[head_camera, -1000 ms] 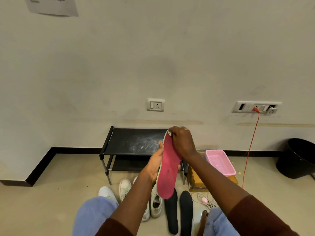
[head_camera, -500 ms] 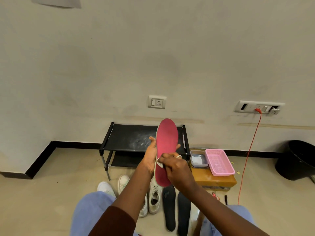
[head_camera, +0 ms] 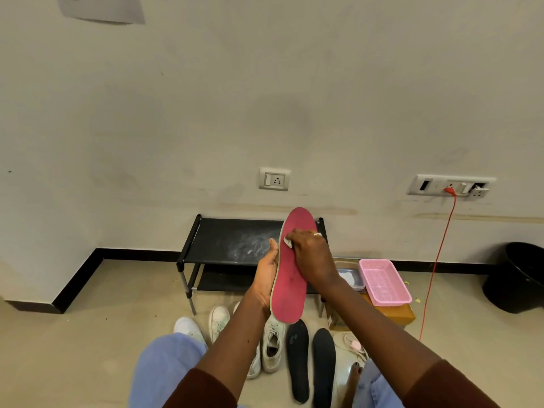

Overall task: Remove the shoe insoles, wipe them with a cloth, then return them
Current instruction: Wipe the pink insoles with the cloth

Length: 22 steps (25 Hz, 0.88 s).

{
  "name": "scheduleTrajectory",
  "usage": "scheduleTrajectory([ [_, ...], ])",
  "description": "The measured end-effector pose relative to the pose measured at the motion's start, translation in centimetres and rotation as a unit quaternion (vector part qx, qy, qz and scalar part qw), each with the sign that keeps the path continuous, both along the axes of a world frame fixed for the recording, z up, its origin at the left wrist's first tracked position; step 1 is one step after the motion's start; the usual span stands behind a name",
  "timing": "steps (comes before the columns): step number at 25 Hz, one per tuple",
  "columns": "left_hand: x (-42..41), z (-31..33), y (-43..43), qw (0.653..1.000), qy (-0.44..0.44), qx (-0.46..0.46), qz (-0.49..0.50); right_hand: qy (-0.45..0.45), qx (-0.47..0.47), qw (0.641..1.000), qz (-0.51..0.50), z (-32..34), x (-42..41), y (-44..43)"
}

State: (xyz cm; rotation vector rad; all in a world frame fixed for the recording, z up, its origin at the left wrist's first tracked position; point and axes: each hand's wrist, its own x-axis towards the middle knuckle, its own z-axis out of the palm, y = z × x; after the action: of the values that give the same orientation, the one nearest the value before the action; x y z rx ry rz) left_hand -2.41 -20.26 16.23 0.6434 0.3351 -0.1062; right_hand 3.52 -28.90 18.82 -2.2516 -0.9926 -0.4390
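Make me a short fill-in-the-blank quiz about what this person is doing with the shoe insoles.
1. The left hand holds the red insole while the right hand presses a white ____ against it.
2. The two insoles lying on the floor are coloured ____.
3. The basket beside the shoe rack is coloured ____.
Missing words: cloth; black; pink.

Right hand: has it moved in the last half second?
Yes, upward. The right hand, gripping the cloth, was below the top shelf of the black shoe rack; now it overlaps that shelf's right end, higher on the pink insole.
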Motion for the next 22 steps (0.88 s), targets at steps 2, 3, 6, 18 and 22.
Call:
scheduleTrajectory([
  [2,0.0,-0.4,0.1,1.000,-0.010,-0.023,0.005,0.013,0.007,1.000,-0.018,0.0,-0.2,0.3],
  [3,0.1,-0.4,0.3,0.999,-0.014,-0.033,0.011,0.016,0.011,1.000,-0.012,-0.1,-0.7,0.5],
  [6,0.4,-0.4,0.9,0.999,0.000,-0.027,0.020,0.002,0.028,0.999,0.016,-0.7,-3.2,0.4],
  [18,1.4,-0.7,1.8,0.997,0.006,-0.060,0.044,-0.033,-0.010,0.997,0.062,-1.2,-6.0,-0.4],
  [22,0.7,-0.3,-0.1,0.997,0.008,-0.029,0.066,0.007,-0.022,1.000,-0.021,1.0,-3.8,1.1],
])
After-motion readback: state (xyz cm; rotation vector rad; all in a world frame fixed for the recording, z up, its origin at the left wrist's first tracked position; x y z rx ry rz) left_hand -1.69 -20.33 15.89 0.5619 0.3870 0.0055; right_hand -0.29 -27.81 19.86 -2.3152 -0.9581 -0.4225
